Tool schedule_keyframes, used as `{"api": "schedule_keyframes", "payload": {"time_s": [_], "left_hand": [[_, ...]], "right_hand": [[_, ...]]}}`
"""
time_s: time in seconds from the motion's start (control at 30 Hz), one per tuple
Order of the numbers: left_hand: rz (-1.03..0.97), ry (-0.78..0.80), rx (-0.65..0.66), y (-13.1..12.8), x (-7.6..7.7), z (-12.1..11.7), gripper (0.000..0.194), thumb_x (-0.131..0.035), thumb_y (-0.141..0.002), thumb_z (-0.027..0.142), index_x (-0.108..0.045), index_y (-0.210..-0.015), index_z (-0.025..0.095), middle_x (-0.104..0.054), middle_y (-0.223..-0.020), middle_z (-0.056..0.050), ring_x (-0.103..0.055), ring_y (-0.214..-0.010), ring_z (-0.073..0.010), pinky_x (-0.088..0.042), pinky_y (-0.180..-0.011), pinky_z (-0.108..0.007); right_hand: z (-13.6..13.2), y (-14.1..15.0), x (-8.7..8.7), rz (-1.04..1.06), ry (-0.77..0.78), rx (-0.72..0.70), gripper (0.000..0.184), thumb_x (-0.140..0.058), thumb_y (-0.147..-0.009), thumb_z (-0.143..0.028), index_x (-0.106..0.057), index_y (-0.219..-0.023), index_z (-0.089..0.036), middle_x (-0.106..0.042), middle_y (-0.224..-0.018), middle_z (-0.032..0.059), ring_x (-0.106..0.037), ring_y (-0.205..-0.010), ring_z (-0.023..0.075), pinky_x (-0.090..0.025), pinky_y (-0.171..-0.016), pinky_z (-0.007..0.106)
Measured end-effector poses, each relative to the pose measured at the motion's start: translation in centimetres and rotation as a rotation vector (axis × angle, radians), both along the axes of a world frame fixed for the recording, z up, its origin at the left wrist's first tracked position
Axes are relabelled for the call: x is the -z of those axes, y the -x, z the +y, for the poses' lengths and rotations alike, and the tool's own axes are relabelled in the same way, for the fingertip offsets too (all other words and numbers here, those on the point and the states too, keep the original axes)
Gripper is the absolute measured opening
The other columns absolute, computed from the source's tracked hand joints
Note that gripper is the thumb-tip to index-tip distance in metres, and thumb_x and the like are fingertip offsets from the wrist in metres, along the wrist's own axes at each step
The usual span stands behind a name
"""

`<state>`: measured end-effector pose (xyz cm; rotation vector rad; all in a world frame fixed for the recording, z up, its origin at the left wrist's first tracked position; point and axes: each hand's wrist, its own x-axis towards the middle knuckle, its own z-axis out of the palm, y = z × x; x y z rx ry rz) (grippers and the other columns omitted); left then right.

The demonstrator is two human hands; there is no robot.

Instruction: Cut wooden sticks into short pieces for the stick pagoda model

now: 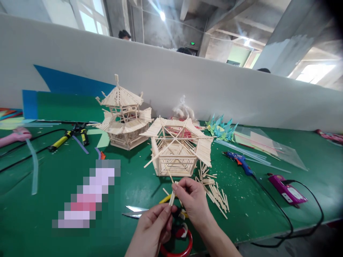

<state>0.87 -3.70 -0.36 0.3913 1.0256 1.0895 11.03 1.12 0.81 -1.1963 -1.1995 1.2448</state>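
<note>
Low over the green table, my left hand [154, 225] pinches a few thin wooden sticks [172, 198] at their lower ends. The fingers of my right hand [194, 200] are closed on the same sticks higher up. Just beyond stands a roofless wooden stick pavilion model [175, 157], with sloping eaves around its top. Loose short sticks [217, 194] lie to the right of my right hand. Beneath my hands are scissors [134, 211] and a yellow-handled tool [164, 199], both partly hidden. A red ring handle [191, 242] shows below them.
A two-tiered stick pavilion [123, 117] stands at the back left. Yellow-handled pliers [61, 140] and a pink glue gun [17, 136] lie left. On the right are a blue glue gun [241, 162], a corded purple device [286, 189] and clear glue sticks [249, 153]. A white partition [241, 96] rises behind.
</note>
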Motion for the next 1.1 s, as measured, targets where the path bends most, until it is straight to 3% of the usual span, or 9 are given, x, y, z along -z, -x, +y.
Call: {"api": "schedule_keyframes", "payload": {"time_s": [0.27, 0.6, 0.7, 0.83, 1.0, 1.1], "left_hand": [[-0.014, -0.02, -0.012, 0.0, 0.1, 0.0, 0.019, -0.071, -0.06, 0.03, -0.066, -0.065, 0.012, -0.043, -0.045, 0.006, -0.029, -0.04, -0.0011, -0.021, -0.039, -0.012], [0.074, -0.007, -0.072, 0.1, -0.1, 0.1, 0.022, -0.074, -0.053, 0.034, -0.069, -0.065, 0.016, -0.045, -0.045, 0.006, -0.036, -0.044, -0.0042, -0.032, -0.043, -0.013], [0.202, -0.047, -0.09, 0.7, 0.0, 0.2, 0.025, -0.074, -0.053, 0.036, -0.07, -0.068, 0.015, -0.05, -0.044, 0.005, -0.037, -0.043, -0.0052, -0.031, -0.041, -0.015], [0.325, -0.063, -0.16, 2.3, 0.0, 0.1, 0.027, -0.074, -0.051, 0.036, -0.071, -0.069, 0.016, -0.059, -0.053, 0.002, -0.046, -0.051, -0.0088, -0.039, -0.05, -0.017], [0.349, -0.033, -0.217, 3.9, 0.3, -0.5, 0.029, -0.075, -0.051, 0.037, -0.07, -0.069, 0.015, -0.059, -0.054, 0.002, -0.046, -0.053, -0.0087, -0.041, -0.053, -0.017], [0.332, -0.027, -0.244, 4.3, 0.4, -0.7, 0.029, -0.074, -0.052, 0.036, -0.07, -0.07, 0.015, -0.06, -0.057, 0.002, -0.046, -0.053, -0.0084, -0.041, -0.053, -0.018]], "right_hand": [[0.1, -0.1, -0.2, -0.032, -0.026, -0.014, 0.026, -0.057, -0.068, -0.034, -0.045, -0.053, -0.017, -0.033, -0.045, -0.0079, -0.025, -0.043, 0.0059, -0.023, -0.04, 0.019], [0.1, 0.0, 0.0, -0.183, -0.087, -0.045, 0.027, -0.051, -0.073, -0.037, -0.044, -0.056, -0.018, -0.033, -0.047, -0.0075, -0.028, -0.042, 0.0062, -0.028, -0.039, 0.018], [0.6, -0.7, -0.1, -0.324, -0.141, -0.046, 0.028, -0.048, -0.077, -0.04, -0.048, -0.06, -0.017, -0.038, -0.05, -0.0054, -0.034, -0.045, 0.0077, -0.032, -0.042, 0.019], [1.7, -2.4, 0.7, -0.647, -0.243, 0.0, 0.026, -0.043, -0.081, -0.035, -0.053, -0.065, -0.017, -0.047, -0.062, -0.0005, -0.044, -0.058, 0.012, -0.036, -0.054, 0.023], [2.7, -3.5, 2.6, -1.058, -0.239, -0.135, 0.015, -0.051, -0.074, -0.02, -0.059, -0.062, -0.017, -0.056, -0.068, 0.0046, -0.052, -0.064, 0.0171, -0.035, -0.058, 0.027], [2.5, -3.7, 2.2, -1.192, -0.22, -0.187, 0.011, -0.051, -0.074, -0.021, -0.061, -0.073, -0.017, -0.06, -0.073, 0.0072, -0.055, -0.069, 0.0199, -0.037, -0.06, 0.028]]}}
